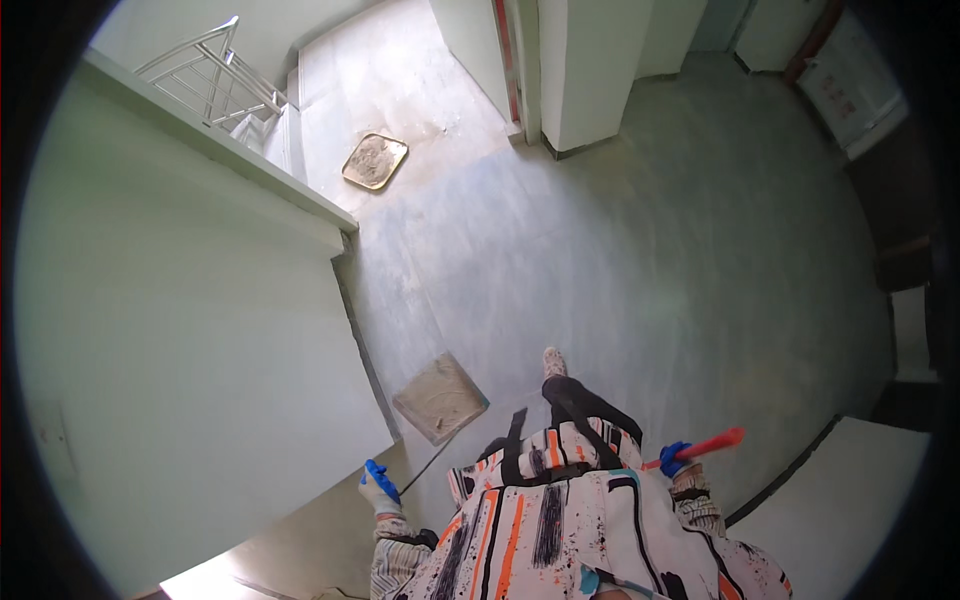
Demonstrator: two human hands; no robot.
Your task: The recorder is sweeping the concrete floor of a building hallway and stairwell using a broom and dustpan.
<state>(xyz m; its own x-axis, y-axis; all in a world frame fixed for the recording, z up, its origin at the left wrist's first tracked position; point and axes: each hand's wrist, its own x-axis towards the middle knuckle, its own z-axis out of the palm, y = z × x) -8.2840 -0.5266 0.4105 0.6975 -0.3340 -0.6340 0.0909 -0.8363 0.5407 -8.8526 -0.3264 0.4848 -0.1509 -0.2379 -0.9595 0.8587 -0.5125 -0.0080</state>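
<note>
My left hand (380,481), in a white glove with a blue coating, is closed on a thin dark rod or cord (429,465) that runs up to a flat square piece (441,399) on the floor, its top covered in grey-brown dirt. On the other side of my body, my right hand (677,458), in a like blue-coated glove, grips a red stick-like handle (712,444); what its lower end joins is hidden by my patterned smock (555,517).
A square tray (375,161) holding grey debris lies on the floor near a doorway. Metal stair railings (217,67) stand beyond the left wall (195,322). A white pillar (589,82) juts out ahead, and a wall corner (832,495) stands at lower right.
</note>
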